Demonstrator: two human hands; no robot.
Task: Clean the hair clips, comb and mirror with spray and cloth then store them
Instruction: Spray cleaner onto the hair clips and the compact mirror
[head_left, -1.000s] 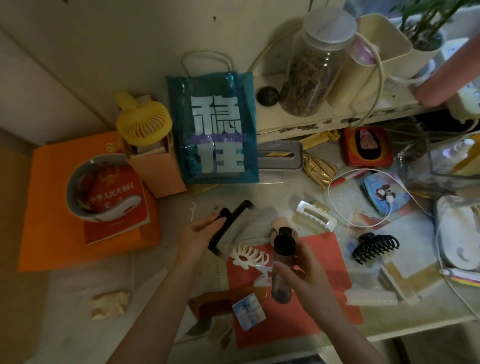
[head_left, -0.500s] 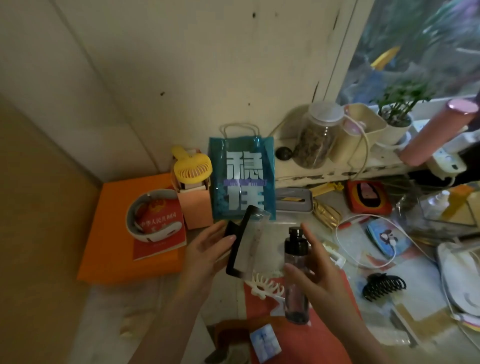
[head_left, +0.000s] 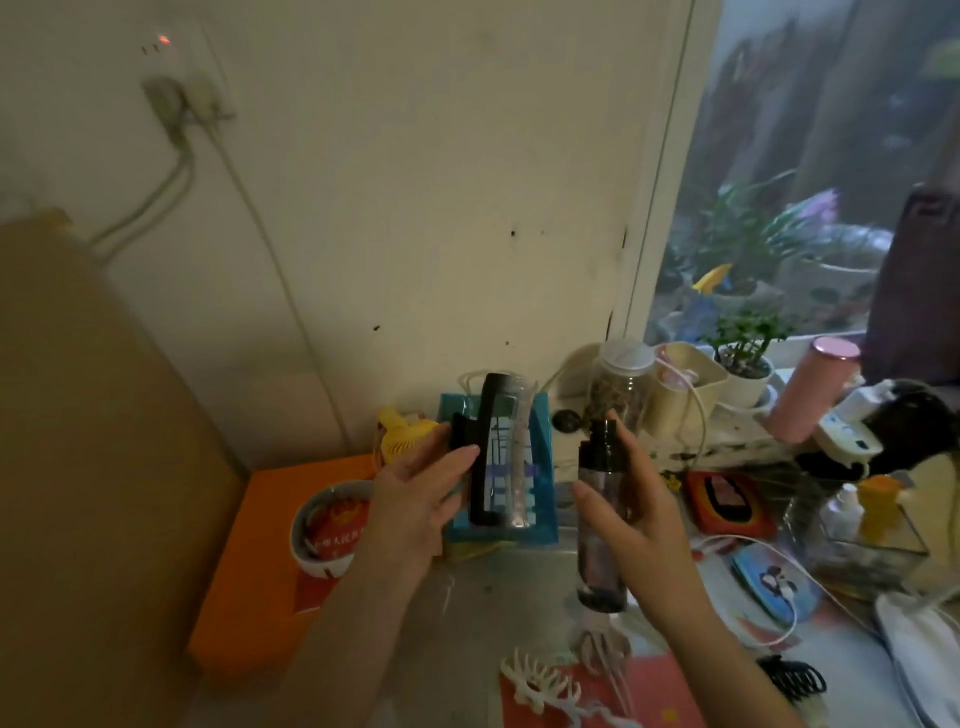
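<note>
Head view: left hand (head_left: 415, 499) pinching black hair clip (head_left: 485, 452) upright, well above the surface (head_left: 498, 597), probably to face the nozzle. Right hand (head_left: 636, 512), fingers (head_left: 587, 493) wrapped round spray bottle (head_left: 600, 525), just beside it, seemingly aimed for misting. Counted: 1 bottle, 1 held clip, 1 white claw clip (head_left: 537, 686) and 1 black claw clip (head_left: 792, 678) near the front edge.

Both hands are rising off the table toward the far wall: the left hand (head_left: 415, 499) is tipping the black-and-clear hair clip (head_left: 493, 447) upright, and the right hand (head_left: 639, 514) is lifting the spray bottle (head_left: 600, 514) level beside it.
</note>
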